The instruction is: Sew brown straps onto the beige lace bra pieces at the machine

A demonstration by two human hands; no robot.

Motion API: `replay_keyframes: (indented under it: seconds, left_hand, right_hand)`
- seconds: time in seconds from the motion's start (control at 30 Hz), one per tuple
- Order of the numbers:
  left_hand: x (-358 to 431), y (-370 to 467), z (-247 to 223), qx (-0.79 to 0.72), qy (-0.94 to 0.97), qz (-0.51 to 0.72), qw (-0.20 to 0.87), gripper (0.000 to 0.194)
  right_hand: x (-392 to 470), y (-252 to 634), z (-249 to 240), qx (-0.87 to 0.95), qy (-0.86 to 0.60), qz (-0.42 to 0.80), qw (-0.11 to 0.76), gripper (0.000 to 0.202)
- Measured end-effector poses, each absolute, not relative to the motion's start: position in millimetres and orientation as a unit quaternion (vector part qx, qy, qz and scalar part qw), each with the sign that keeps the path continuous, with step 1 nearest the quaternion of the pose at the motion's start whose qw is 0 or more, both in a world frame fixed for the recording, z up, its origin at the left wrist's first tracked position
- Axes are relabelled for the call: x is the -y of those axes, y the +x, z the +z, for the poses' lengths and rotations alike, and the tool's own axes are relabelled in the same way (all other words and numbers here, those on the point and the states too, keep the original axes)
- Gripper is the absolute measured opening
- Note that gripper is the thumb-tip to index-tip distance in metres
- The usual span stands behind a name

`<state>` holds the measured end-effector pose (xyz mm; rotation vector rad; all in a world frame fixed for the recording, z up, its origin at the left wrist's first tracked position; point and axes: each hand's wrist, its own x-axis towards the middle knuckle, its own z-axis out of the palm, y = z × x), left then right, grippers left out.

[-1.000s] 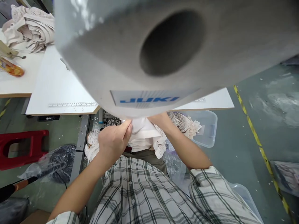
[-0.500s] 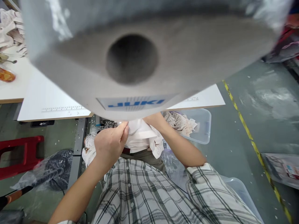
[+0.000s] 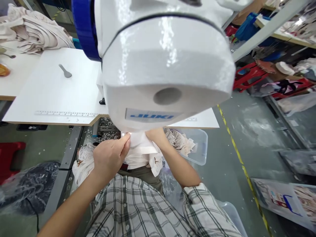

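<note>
My left hand [image 3: 111, 153] is closed, with thumb and forefinger pinching the left edge of a white piece of fabric [image 3: 142, 146] below the sewing machine head [image 3: 165, 62]. My right hand [image 3: 155, 134] lies at the fabric's right side, its fingers hidden under the machine and in the cloth. From there the fabric hangs down over my lap, with a lacy corner and a small brown mark at the right. More white lace cloth [image 3: 84, 164] bunches to the left of my left forearm.
A white table [image 3: 61, 95] carries a grey spoon-shaped tool [image 3: 65, 70], a printed ruler and piled cream fabric [image 3: 37, 31]. Right of my right arm, a clear plastic bin [image 3: 201, 144] holds cut pieces. A red stool [image 3: 10, 158] and plastic-wrapped bundle [image 3: 34, 187] are at left.
My head has moved back, so more of the machine and table shows. Both hands remain at the fabric in nearly the same pose.
</note>
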<state>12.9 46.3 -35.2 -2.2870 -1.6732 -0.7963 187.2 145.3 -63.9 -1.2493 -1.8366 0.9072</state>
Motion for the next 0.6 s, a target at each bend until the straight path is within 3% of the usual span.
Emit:
replay_keyframes:
  seconds: [0.27, 0.4, 0.6]
  left_hand:
    - [-44.9, 7.9, -38.7, 0.574, -0.766, -0.278, 0.076, 0.029]
    - [-43.5, 5.8, -39.5, 0.581, -0.757, -0.294, 0.051, 0.028]
    - [-41.1, 4.0, -42.9, 0.586, -0.745, -0.318, 0.021, 0.027]
  right_hand:
    - [-143.1, 188.7, -61.1, 0.722, -0.462, 0.349, 0.379, 0.029]
    - [-142.1, 188.8, -56.9, 0.74, -0.467, 0.339, 0.344, 0.036]
    - [-141.2, 186.5, -60.7, 0.74, -0.463, 0.339, 0.351, 0.033]
